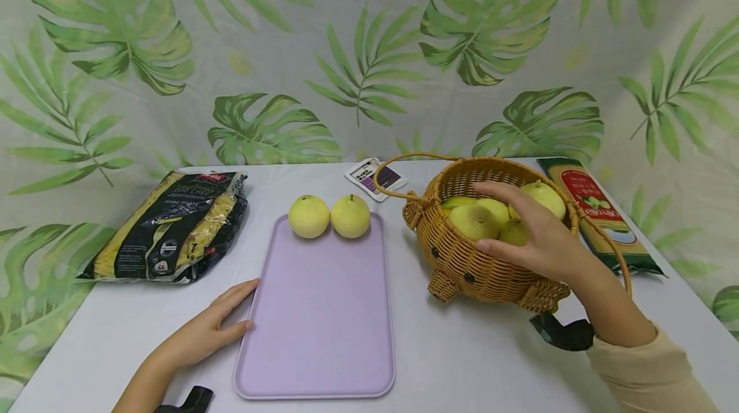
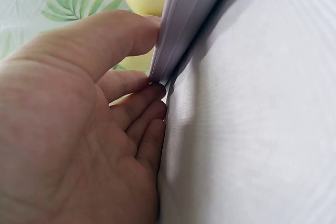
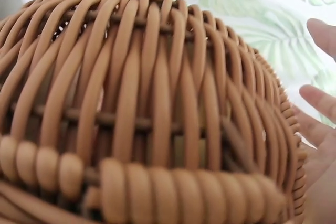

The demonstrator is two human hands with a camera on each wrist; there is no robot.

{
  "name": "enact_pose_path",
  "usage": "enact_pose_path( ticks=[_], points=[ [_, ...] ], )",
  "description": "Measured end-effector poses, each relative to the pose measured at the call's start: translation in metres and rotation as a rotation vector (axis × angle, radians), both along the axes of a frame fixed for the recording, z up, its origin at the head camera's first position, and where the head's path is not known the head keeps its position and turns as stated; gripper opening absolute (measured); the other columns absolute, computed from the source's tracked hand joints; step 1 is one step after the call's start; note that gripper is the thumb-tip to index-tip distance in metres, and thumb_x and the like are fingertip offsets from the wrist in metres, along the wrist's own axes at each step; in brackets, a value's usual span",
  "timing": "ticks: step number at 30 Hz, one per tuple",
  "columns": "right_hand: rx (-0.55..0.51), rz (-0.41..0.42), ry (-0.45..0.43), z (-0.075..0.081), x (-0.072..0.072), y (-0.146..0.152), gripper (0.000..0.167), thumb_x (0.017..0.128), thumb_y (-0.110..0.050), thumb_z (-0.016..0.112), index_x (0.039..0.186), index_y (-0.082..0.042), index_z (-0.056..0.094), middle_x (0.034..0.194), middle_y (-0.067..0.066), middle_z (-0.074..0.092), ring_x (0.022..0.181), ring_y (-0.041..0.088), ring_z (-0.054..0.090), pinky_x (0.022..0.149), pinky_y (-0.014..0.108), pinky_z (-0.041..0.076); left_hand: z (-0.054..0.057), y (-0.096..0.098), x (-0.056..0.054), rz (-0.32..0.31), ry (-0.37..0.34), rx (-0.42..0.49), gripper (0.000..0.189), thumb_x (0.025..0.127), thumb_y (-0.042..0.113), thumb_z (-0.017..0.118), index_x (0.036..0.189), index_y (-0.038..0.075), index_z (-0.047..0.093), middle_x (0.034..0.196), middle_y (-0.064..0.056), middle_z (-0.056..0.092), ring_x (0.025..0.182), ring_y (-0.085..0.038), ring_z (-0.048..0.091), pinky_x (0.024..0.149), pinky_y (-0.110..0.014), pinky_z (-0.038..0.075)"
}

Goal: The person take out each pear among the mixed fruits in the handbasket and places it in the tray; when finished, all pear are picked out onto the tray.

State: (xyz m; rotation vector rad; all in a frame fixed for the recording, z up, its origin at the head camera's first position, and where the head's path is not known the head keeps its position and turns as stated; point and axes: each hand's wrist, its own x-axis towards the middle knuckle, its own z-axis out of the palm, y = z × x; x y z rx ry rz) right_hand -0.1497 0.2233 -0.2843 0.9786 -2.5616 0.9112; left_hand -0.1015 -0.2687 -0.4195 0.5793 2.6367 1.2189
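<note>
My left hand (image 1: 202, 329) rests at the left edge of a lilac tray (image 1: 317, 323), its thumb and fingertips touching the rim. In the left wrist view those fingers (image 2: 149, 106) lie straight along the tray's side. Two round yellow-green pears (image 1: 308, 216) sit side by side at the tray's far end. Over a wicker basket (image 1: 485, 272) with a pig face hovers my right hand (image 1: 543, 240), thumb and fingers spread apart above the fruit. Several pears (image 1: 475, 221) fill the basket. The right wrist view shows mostly woven wicker, with spread fingertips at its right edge.
A black and yellow pasta bag (image 1: 173, 227) lies at the left. Behind the tray is a small white and purple packet (image 1: 375, 177). A green and red package (image 1: 600, 208) lies behind the basket at the right. The basket's handle (image 1: 383, 172) droops leftward.
</note>
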Motion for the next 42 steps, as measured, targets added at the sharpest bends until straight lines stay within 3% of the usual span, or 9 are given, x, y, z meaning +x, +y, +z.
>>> enact_pose_path(
  ticks=[5, 19, 36, 38, 42],
  points=[
    [-0.004, -0.011, -0.038, -0.002, -0.004, 0.002, 0.073, 0.074, -0.011, 0.074, 0.136, -0.02, 0.037, 0.136, 0.004, 0.037, 0.125, 0.026, 0.031, 0.09, 0.058, 0.031, 0.0, 0.0, 0.0, -0.001, -0.001, -0.003, 0.065, 0.087, 0.025, 0.06, 0.142, 0.013, 0.028, 0.142, -0.018, 0.025, 0.128, -0.042, 0.015, 0.096, -0.064, 0.014],
    [0.029, 0.032, -0.075, -0.006, -0.014, 0.008, 0.064, 0.076, -0.012, 0.073, 0.132, -0.015, 0.042, 0.133, 0.006, 0.042, 0.118, 0.027, 0.039, 0.088, 0.052, 0.037, 0.0, -0.001, 0.0, -0.003, 0.016, -0.007, 0.064, 0.087, 0.025, 0.06, 0.142, 0.014, 0.028, 0.141, -0.016, 0.026, 0.128, -0.04, 0.016, 0.096, -0.063, 0.015],
    [0.114, 0.053, -0.138, -0.008, -0.026, 0.015, 0.053, 0.08, -0.019, 0.069, 0.127, -0.009, 0.047, 0.127, 0.007, 0.047, 0.116, 0.029, 0.041, 0.087, 0.053, 0.037, -0.002, -0.002, -0.001, -0.014, 0.011, 0.011, 0.064, 0.087, 0.024, 0.059, 0.142, 0.014, 0.028, 0.142, -0.017, 0.025, 0.128, -0.041, 0.016, 0.096, -0.063, 0.015],
    [0.123, 0.055, -0.146, -0.009, -0.028, 0.015, 0.053, 0.081, -0.02, 0.069, 0.128, -0.01, 0.047, 0.127, 0.007, 0.047, 0.115, 0.029, 0.042, 0.087, 0.052, 0.038, -0.001, -0.002, -0.001, -0.01, 0.013, -0.001, 0.064, 0.087, 0.025, 0.059, 0.142, 0.015, 0.027, 0.142, -0.016, 0.025, 0.128, -0.039, 0.017, 0.099, -0.057, 0.017],
    [0.143, 0.058, -0.174, -0.009, -0.03, 0.016, 0.053, 0.082, -0.023, 0.068, 0.129, -0.01, 0.046, 0.127, 0.007, 0.046, 0.113, 0.029, 0.044, 0.086, 0.051, 0.04, -0.001, -0.002, 0.0, -0.002, 0.019, -0.016, 0.064, 0.087, 0.026, 0.059, 0.142, 0.016, 0.028, 0.142, -0.013, 0.026, 0.129, -0.037, 0.018, 0.103, -0.029, 0.016]
  ],
)
